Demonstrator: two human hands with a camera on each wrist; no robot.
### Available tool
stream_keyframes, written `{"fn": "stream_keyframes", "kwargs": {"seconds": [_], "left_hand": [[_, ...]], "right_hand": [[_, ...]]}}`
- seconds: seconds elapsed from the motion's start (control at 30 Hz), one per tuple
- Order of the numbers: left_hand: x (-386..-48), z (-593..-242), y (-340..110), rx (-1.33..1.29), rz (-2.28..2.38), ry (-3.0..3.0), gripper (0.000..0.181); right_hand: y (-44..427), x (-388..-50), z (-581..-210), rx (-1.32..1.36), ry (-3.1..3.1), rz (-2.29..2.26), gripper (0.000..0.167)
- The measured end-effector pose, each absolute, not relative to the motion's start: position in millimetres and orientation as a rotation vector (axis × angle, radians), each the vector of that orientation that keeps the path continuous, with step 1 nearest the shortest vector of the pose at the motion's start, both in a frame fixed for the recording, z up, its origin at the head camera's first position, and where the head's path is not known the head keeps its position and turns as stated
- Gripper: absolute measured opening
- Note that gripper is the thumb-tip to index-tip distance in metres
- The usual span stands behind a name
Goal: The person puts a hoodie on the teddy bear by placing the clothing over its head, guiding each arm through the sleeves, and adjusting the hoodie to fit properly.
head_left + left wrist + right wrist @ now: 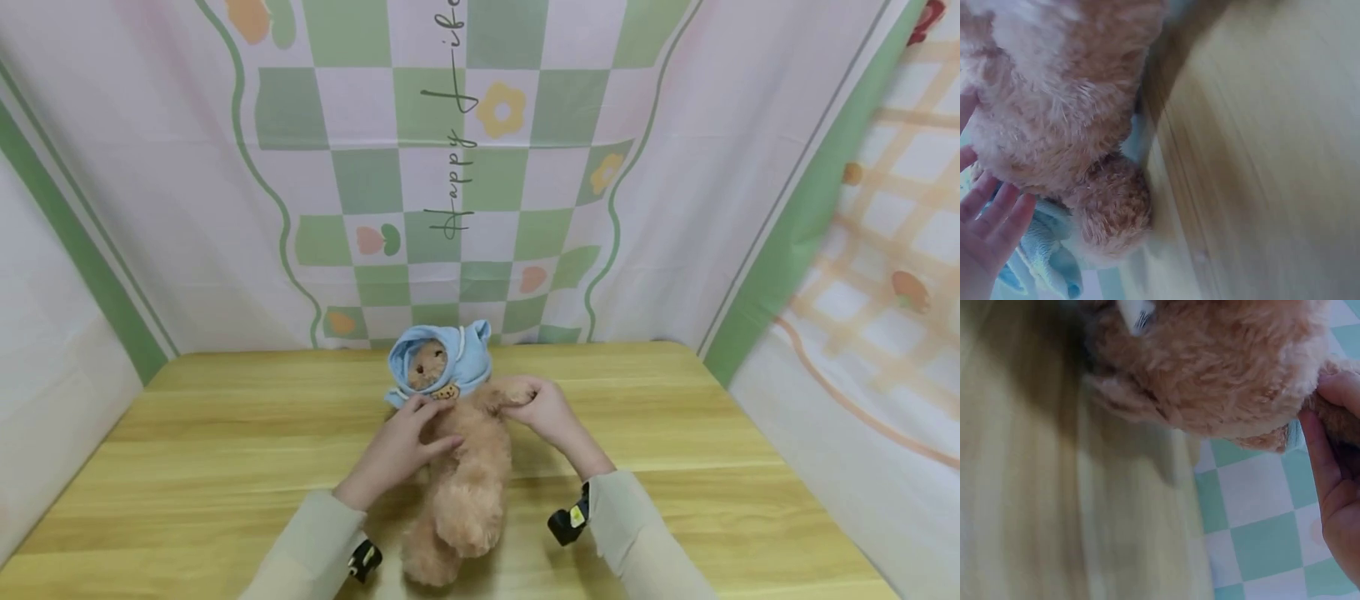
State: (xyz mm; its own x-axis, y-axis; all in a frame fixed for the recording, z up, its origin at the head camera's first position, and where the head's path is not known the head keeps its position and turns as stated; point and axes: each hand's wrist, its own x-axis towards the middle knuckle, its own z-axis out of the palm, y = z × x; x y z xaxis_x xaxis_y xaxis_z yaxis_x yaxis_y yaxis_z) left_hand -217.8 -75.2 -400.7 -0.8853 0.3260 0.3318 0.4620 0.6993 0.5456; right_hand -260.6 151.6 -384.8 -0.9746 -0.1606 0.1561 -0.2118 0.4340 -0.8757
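Observation:
A tan plush teddy bear (483, 458) lies on the table with its head toward the back. Light blue hooded clothing (468, 362) surrounds the bear's head, and the face shows through the hood opening. My left hand (401, 442) rests on the chest just below the blue cloth, its fingers fairly straight; the left wrist view shows these fingers (1007, 209) against the fur. On the other side, my right hand (551, 412) holds one of the bear's arms (510, 392) between thumb and fingers. A white tag (1135, 314) hangs from the fur in the right wrist view.
The wooden table (262, 450) extends around the bear on both sides. Behind it hangs a green-and-white checked curtain (427, 175) with lettering, and further cloth (862, 333) hangs at the right. Each wrist carries a small black camera (567, 523).

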Motion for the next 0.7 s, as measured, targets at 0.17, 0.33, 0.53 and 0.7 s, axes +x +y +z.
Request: {"fn": "stream_keyframes", "kwargs": {"seconds": [0.17,0.33,0.53,0.7], "left_hand": [[-218.0,-403.8,-64.1,-0.594,-1.016,-2.612,0.052],[-222.3,-406.0,-51.1,-0.601,-1.137,-2.514,0.048],[-228.5,-409.0,-42.5,-0.662,-1.300,-2.504,0.047],[-234.2,-419.2,-47.0,-0.756,-1.324,-2.557,0.048]], "right_hand": [[157.6,-259.5,-371.7,0.304,-2.631,1.524,0.041],[161.9,-259.1,-355.7,0.324,-2.611,1.477,0.039],[163.0,-255.8,-342.2,0.348,-2.599,1.516,0.039],[162.7,-255.0,-350.8,0.390,-2.593,1.564,0.040]]}}
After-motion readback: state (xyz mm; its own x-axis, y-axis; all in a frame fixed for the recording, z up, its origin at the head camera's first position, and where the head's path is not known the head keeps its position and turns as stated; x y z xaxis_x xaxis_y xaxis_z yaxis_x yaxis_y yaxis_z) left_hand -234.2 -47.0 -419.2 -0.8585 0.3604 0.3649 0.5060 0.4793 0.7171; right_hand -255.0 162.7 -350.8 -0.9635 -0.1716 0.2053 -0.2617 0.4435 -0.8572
